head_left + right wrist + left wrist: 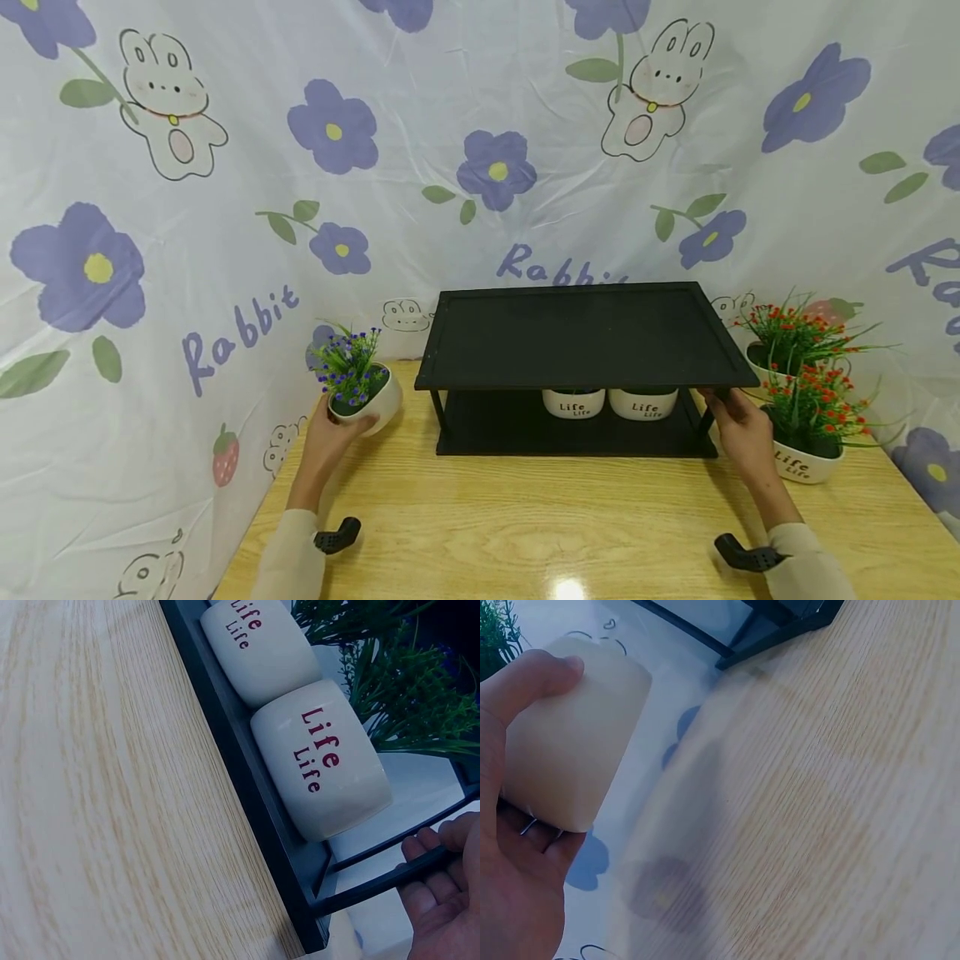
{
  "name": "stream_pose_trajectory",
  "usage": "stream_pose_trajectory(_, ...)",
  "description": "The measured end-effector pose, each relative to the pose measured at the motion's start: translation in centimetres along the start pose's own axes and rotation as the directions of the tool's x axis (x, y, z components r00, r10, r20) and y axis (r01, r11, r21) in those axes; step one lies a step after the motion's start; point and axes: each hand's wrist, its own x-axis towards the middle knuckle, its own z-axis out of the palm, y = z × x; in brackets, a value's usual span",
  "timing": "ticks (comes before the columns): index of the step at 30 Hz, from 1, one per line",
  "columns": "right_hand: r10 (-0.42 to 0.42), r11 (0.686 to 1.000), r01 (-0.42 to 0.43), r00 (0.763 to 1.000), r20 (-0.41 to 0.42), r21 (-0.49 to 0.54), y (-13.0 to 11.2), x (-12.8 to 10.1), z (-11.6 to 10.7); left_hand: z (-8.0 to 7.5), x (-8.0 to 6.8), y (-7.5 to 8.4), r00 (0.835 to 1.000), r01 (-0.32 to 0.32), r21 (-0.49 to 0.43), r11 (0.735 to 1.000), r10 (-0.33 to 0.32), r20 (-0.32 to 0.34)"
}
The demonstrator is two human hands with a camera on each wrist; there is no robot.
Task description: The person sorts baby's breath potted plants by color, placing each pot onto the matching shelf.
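My left hand [327, 437] holds a white pot [387, 403] of small purple-blue flowers [350, 367], tilted, at the table's left side. In the left wrist view the thumb lies on the white pot [585, 735] and other fingers are beneath it. My right hand [746, 433] is at the right end of a black two-tier rack [585, 333]; in the right wrist view its fingers curl round a black post [375, 886]. Two white pots marked "Life" [322, 765] stand side by side on the lower shelf, their plants partly hidden in the head view by the top.
Two white pots with red-flowered plants stand right of the rack, one in front [806, 462] and one behind [761, 357]. The wooden table [525, 517] extends in front of the rack. A printed rabbit-and-flower cloth [420, 100] hangs behind and to the sides.
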Motion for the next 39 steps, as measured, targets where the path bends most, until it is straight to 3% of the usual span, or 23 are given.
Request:
stream_pose_trajectory(25, 0.006, 1.0, -0.006, 1.0, 0.024, 0.015, -0.2, 0.0, 0.0, -1.0, -4.0, 2.4, 0.989, -0.102, 0.072, 0.992, 0.093, 0.111)
stream_pose_trajectory(34, -0.013, 1.0, 0.013, 1.0, 0.012, 0.026, -0.2, -0.1, 0.0, -1.3, -5.5, 3.3, 0.986, -0.083, 0.097, 0.992, 0.068, 0.153)
stream_pose_trajectory(39, -0.002, 1.0, 0.002, 1.0, 0.012, 0.016, -0.2, -0.2, -0.1, -1.2, -6.1, 3.6, 0.983, -0.102, 0.1, 0.99, 0.085, 0.164)
